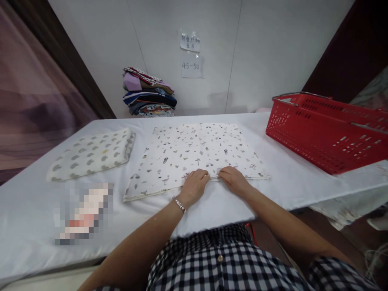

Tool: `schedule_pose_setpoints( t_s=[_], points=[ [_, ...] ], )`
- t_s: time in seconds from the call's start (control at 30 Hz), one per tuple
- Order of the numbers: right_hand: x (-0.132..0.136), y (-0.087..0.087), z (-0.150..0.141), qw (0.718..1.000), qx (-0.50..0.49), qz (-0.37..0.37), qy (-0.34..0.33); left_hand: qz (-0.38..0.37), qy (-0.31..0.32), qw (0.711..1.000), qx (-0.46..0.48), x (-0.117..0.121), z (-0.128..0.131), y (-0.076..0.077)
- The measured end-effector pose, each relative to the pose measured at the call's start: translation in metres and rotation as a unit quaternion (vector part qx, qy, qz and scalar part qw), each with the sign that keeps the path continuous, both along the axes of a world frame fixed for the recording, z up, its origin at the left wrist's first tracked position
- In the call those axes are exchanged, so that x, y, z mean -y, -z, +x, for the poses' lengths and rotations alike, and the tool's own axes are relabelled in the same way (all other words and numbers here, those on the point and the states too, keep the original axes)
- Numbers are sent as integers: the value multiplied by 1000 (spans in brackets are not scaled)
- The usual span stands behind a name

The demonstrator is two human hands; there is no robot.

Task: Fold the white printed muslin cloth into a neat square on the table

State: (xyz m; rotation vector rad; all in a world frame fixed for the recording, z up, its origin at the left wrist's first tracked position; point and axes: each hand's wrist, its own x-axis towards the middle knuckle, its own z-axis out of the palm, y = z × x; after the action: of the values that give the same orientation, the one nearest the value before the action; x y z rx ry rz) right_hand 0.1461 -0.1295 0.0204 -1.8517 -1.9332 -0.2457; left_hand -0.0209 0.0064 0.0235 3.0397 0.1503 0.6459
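Spread flat in front of me is a folded white cloth (194,149) printed with small animals, palms and plants. My left hand (195,186) has its fingers curled over the cloth's near edge, gripping it close to the middle. Just to the right, my right hand (235,181) pinches the same edge, a small gap away from the left. The thumbs are mostly hidden. A bracelet (179,204) circles my left wrist.
A folded cloth with grey prints (93,153) lies at the left, with a pixelated patch (86,212) nearer me. A red basket (327,129) stands at the right. Folded fabrics (150,95) are stacked at the back, by paper notes (192,66) on the wall.
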Motion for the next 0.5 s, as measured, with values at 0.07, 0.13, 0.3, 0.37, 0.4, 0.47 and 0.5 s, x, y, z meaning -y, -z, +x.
schedule_pose_setpoints(
  t_s=[0.07, 0.13, 0.3, 0.37, 0.4, 0.47, 0.5],
  points=[
    [0, 1, 0, 1000, 0, -2, 3, 10, 13, 1000, -6, 0, 0, -1],
    [-1, 1, 0, 1000, 3, -4, 4, 6, 5, 1000, -16, 1, -1, -3],
    [-1, 2, 1, 1000, 5, -9, 5, -9, -18, 999, -34, 2, 1, -5],
    [0, 1, 0, 1000, 2, -10, 1, -2, -16, 999, -36, 2, 3, -4],
    [0, 1, -1, 1000, -1, -12, -1, 0, -15, 999, -35, 2, 4, -3],
    [1, -1, -2, 1000, -7, -15, -3, -8, -22, 999, -30, 1, 6, -3],
    [1, -2, -3, 1000, -9, -17, -3, -18, -30, 999, -26, 1, 7, -3]
  ],
)
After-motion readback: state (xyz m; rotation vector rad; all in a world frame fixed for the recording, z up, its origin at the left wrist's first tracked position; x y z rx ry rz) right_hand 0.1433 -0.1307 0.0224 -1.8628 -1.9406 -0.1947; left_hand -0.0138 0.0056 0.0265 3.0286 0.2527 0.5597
